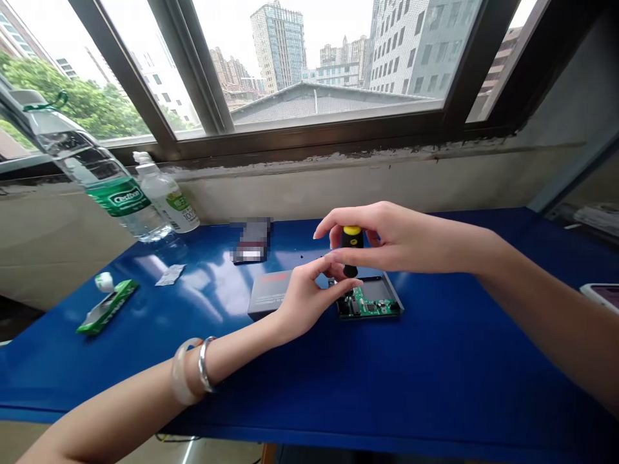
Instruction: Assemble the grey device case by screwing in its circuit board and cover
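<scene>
My right hand [387, 238] grips a small screwdriver [352, 248] with a black handle and yellow cap, its shaft pointing down over a green circuit board [367, 305]. The board lies in an open grey drive enclosure [387, 290]. My left hand [309, 299] reaches in from the lower left, its fingertips around the lower part of the screwdriver, just above the board. Whether those fingers pinch something tiny is hidden. A dark grey case [268, 293] with a red label lies beside the enclosure, touching or almost touching my left hand.
Everything rests on a blue tabletop [435, 386] below a window ledge. Two water bottles [167, 193] [111, 174] stand and hang at the back left. A green packet [106, 307], a white roll [104, 281], a paper slip [170, 274], a blurred item [251, 241] and a phone [599, 296] lie around.
</scene>
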The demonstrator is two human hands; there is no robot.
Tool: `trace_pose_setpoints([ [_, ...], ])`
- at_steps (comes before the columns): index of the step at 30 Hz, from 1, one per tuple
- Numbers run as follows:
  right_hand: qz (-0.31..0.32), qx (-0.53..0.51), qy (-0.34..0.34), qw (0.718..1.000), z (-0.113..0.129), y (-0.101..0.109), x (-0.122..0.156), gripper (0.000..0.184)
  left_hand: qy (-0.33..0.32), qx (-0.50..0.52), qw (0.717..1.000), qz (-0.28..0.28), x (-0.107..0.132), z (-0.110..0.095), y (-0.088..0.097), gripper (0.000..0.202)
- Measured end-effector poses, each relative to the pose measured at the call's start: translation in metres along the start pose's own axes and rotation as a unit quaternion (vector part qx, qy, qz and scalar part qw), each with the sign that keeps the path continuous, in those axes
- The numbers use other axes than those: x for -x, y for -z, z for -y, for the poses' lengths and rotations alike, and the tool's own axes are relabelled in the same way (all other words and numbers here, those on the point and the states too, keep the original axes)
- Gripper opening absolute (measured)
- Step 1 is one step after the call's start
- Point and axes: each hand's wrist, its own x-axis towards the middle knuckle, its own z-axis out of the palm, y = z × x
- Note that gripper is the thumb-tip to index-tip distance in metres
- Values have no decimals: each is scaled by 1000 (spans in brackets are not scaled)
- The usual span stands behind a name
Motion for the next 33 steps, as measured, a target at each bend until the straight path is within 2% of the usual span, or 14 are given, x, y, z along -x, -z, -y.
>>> trace_pose_setpoints([
  [3,-3,-19,-5,1000,-2,0,-1,33,-3,-14,999,52,-1,-1,2,24],
  [6,-7,-26,-4,1000,-5,0,-1,32,-12,15,993,113,-1,-3,3,25],
  [8,-6,-27,2,1000,-7,0,-1,30,-6,37,991,128,-2,-3,3,26],
  [12,-4,-23,16,1000,-9,-1,-1,27,-4,23,993,113,-3,-2,3,24],
  [20,9,-20,1,1000,-8,0,-2,34,-22,-5,997,71,-6,0,1,22],
  [27,-35,-33,4,999,-3,-3,-5,31,16,-21,999,26,-7,1,-1,34],
  [31,-53,-35,1,998,-5,-4,-5,19,-20,-53,995,80,-7,-1,1,22],
  [33,-63,-23,-3,998,-7,-3,-4,18,-39,-59,993,97,-7,-2,2,18],
])
